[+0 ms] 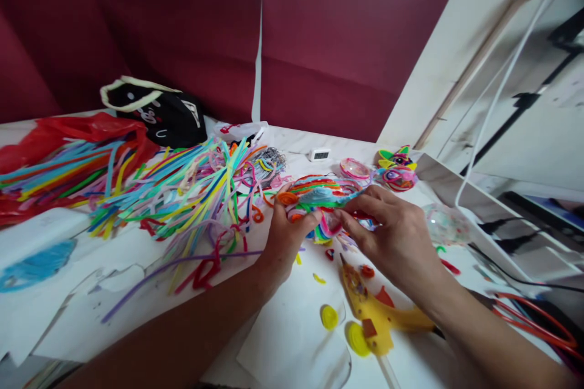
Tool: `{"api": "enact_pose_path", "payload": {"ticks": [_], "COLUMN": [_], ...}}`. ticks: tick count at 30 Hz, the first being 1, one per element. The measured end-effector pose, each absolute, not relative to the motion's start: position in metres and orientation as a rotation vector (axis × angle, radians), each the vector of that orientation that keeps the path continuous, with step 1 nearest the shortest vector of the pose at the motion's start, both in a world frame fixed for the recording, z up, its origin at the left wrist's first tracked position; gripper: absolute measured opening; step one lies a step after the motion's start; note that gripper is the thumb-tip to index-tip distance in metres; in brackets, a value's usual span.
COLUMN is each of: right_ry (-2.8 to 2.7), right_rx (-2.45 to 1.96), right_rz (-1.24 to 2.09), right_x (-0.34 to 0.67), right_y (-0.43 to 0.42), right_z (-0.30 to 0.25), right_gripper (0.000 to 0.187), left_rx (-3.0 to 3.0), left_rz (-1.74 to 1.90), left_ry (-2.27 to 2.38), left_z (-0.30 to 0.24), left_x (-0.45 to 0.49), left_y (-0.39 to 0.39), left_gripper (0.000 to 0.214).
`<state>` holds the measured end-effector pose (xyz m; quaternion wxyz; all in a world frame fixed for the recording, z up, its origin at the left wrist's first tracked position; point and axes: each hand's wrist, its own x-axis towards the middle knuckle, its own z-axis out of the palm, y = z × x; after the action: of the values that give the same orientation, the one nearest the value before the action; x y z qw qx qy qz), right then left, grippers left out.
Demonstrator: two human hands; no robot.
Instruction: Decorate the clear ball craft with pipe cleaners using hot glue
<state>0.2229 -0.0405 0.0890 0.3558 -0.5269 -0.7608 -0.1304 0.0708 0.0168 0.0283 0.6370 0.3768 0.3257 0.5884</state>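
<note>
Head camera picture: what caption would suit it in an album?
Both hands, left hand and right hand, hold a pipe-cleaner craft piece.

glue gun [374,313] before hands, pipe cleaners [182,194] left

Pipe cleaners [182,194]: loose heap, many colours, spread across the table's left half.
Red plastic bag [82,130]: far left, behind the heap.
Black pouch [159,112]: cream trim, at the back beside the red backdrop.
Small white digital display [320,154]: back centre.
Yellow glue gun [374,310]: lying flat, near edge.
Yellow coils [329,316]: two, just left of the glue gun.
Finished coiled figures [398,171]: multicoloured, back right.
White table [292,340]: bears all items.
</note>
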Motion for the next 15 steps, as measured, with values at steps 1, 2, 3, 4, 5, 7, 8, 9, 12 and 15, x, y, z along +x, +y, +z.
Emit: {"api": "enact_pose_path", "payload": {"ticks": [1, 2, 3, 4, 5, 7, 8, 9, 12, 15], "right_ry": [-1.965, -1.966, -1.968, -1.971, -1.971, -1.967, -1.964, -1.961, -1.959, -1.960], "right_rx": [-1.374, -1.384, -1.394, -1.401, -1.404, -1.412, -1.416, -1.422, -1.434, -1.447], "right_rz": [-0.358, -0.380, -0.401, -0.420, -0.437, -0.463, -0.468, -0.470, -0.480, -0.537], "right_x": [0.2219, 0.2210, 0.2202, 0.2194, 0.2188, 0.2180, 0.2177, 0.2175, 0.2167, 0.2156], "right_y": [-0.0404, -0.0403, -0.0402, -0.0400, -0.0398, -0.0392, -0.0389, -0.0385, -0.0378, -0.0377], "right_z": [0.0886, 0.0883, 0.0882, 0.0881, 0.0881, 0.0883, 0.0884, 0.0885, 0.0887, 0.0888], "right_gripper": [0.020, 0.020, 0.020, 0.020, 0.020, 0.022, 0.023, 0.023, 0.022, 0.023], "left_rx": [0.864, 0.869, 0.874, 0.879, 0.883, 0.891, 0.895, 0.898, 0.891, 0.886], "left_rz": [1.344, 1.343, 1.340, 1.336, 1.332, 1.329, 1.327, 1.326, 1.313, 1.310], "left_ry": [0.741, 0.739, 0.740, 0.744, 0.748, 0.747, 0.740, 0.732, 0.725, 0.734], "left_z": [0.0286, 0.0288, 0.0290, 0.0293, 0.0296, 0.0305, 0.0311, 0.0317, 0.0329, 0.0331], "left_x": [0.0706, 0.0704, 0.0702, 0.0700, 0.0697, 0.0694, 0.0693, 0.0693, 0.0692, 0.0693], "left_y": [0.0166, 0.0165, 0.0163, 0.0162, 0.0159, 0.0152, 0.0148, 0.0143, 0.0128, 0.0120], "left_gripper": [0.070, 0.068, 0.066, 0.063, 0.061, 0.059, 0.059, 0.059, 0.059, 0.059]}}
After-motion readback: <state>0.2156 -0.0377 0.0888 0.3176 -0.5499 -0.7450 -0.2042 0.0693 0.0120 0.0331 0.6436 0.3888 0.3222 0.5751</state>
